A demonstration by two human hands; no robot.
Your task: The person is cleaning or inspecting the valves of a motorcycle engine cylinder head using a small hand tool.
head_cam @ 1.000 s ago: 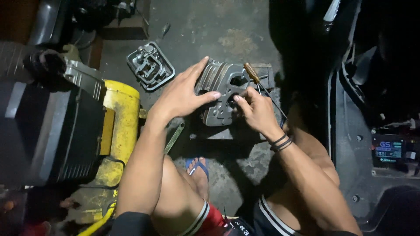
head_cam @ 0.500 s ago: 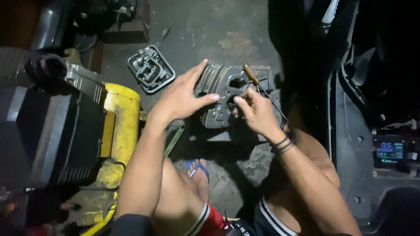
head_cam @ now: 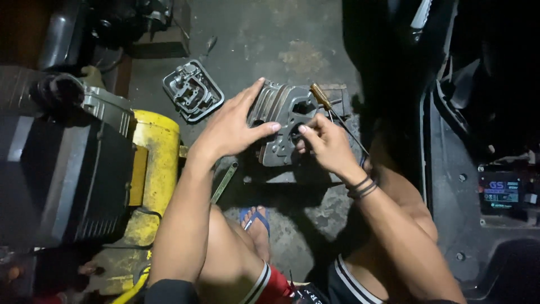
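Observation:
A grey metal engine cylinder block (head_cam: 281, 112) with cooling fins lies on a low block on the concrete floor, at the centre of the head view. My left hand (head_cam: 230, 126) rests flat on its left side, fingers spread over the fins and thumb pressed on its face. My right hand (head_cam: 326, 143) is closed on a screwdriver (head_cam: 323, 97) with a brown handle, whose thin shaft runs back past my wrist. The fingertips of that hand press at a hole in the block's face.
A grey metal cover plate (head_cam: 193, 90) lies on the floor to the upper left. A yellow and black machine (head_cam: 84, 169) stands at left. A wrench (head_cam: 224, 183) lies by my knee. My sandalled foot (head_cam: 256, 225) is below the block. Dark vehicle bodywork (head_cam: 484, 169) fills the right.
Both hands stay on the block. My left thumb has shifted slightly across its face, and my right fingers have moved a little lower on it.

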